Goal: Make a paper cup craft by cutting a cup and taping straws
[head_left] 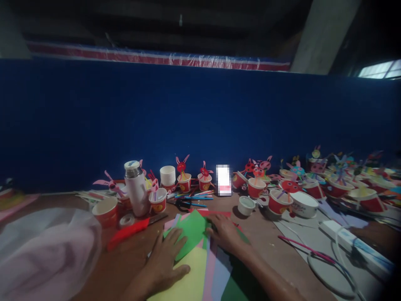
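Note:
Sheets of coloured paper lie in a loose pile at the front middle of the table. On top is a green sheet (191,232), with a yellow sheet (191,276) nearer the camera and a red one (219,213) at the far edge. My left hand (166,260) rests with spread fingers on the left side of the green and yellow sheets. At the right edge of the green sheet lies my right hand (224,232), palm down and fingers apart, over the pile. Neither hand grips anything that shows.
Behind the pile are pens (199,196), black scissors (181,205), a flask (137,190) and red paper cups with paper rabbits (184,182). A plastic bag (46,255) fills the left; a power strip (354,246) with cables lies right.

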`<state>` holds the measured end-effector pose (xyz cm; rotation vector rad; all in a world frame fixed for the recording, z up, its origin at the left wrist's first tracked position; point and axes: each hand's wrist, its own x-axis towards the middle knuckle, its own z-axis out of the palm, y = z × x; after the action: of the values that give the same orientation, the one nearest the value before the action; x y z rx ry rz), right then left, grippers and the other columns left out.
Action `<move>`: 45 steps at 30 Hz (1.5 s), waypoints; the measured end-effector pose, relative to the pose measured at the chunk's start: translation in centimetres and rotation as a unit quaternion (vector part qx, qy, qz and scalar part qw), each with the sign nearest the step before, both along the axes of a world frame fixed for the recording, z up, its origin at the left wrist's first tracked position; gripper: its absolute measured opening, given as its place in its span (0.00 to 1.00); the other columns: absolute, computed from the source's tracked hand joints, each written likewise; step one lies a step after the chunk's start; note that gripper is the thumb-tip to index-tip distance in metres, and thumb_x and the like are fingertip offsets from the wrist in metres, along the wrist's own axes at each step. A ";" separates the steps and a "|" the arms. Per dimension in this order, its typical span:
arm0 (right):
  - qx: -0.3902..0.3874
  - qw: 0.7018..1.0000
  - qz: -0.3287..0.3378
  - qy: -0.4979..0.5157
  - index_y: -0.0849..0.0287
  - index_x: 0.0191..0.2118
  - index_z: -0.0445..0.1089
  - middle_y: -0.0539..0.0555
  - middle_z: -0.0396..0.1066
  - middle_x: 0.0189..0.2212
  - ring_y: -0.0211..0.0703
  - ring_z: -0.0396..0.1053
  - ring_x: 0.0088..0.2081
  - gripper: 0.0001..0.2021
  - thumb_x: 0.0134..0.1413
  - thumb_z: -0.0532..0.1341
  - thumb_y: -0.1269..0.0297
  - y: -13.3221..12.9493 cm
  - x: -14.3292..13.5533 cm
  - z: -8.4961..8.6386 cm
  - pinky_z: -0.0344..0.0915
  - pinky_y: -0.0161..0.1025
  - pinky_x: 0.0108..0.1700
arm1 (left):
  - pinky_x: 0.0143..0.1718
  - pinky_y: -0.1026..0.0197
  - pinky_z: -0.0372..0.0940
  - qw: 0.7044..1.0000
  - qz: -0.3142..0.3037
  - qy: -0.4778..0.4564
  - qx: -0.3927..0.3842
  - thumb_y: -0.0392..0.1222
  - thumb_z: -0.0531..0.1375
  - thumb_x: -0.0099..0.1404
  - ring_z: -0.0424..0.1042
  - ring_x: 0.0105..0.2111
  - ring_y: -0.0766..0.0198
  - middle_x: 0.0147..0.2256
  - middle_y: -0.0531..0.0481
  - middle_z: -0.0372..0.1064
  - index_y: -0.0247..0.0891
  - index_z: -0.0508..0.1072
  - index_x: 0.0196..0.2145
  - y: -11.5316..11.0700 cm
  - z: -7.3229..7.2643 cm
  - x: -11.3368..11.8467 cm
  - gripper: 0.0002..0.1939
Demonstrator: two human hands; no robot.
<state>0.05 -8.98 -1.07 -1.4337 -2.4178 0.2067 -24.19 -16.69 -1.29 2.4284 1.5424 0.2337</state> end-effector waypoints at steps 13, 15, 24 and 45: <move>0.065 0.997 -0.005 -0.047 0.57 0.48 0.65 0.59 0.64 0.49 0.54 0.59 0.51 0.18 0.53 0.55 0.56 0.6 0.9 -2.0 0.51 0.50 0.51 | 0.54 0.37 0.45 0.993 0.112 0.043 0.001 0.53 0.61 0.48 0.58 0.53 0.43 0.52 0.44 0.64 0.45 0.71 0.45 -1.3 5.1 -2.4 0.26; 0.068 0.997 -0.003 -0.047 0.57 0.48 0.65 0.58 0.65 0.48 0.53 0.60 0.49 0.18 0.53 0.55 0.56 0.6 0.9 -2.0 0.51 0.50 0.50 | 0.57 0.40 0.41 0.994 0.103 0.024 0.014 0.56 0.55 0.54 0.54 0.56 0.47 0.56 0.43 0.58 0.43 0.65 0.51 -1.3 4.6 -1.3 0.28; 0.088 0.992 -0.076 -0.055 0.57 0.50 0.64 0.62 0.61 0.52 0.60 0.56 0.52 0.22 0.53 0.52 0.51 -1.5 -1.7 -3.6 0.50 0.53 0.49 | 0.57 0.36 0.34 0.997 -0.011 -0.024 -0.078 0.61 0.49 0.58 0.35 0.62 0.48 0.63 0.46 0.32 0.50 0.39 0.61 -1.4 1.4 1.1 0.38; -0.002 0.995 -0.092 -0.037 0.61 0.37 0.65 0.59 0.71 0.32 0.50 0.68 0.35 0.18 0.52 0.53 0.50 1.3 1.0 -1.3 0.57 0.40 0.35 | 0.57 0.37 0.28 0.997 -0.025 -0.043 -0.064 0.60 0.49 0.59 0.33 0.62 0.49 0.63 0.45 0.34 0.48 0.42 0.61 -1.8 1.5 0.6 0.36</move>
<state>1.06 -7.63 -2.35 -1.6826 -2.3237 0.1175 -23.63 -18.47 0.19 2.3240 1.4130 0.2193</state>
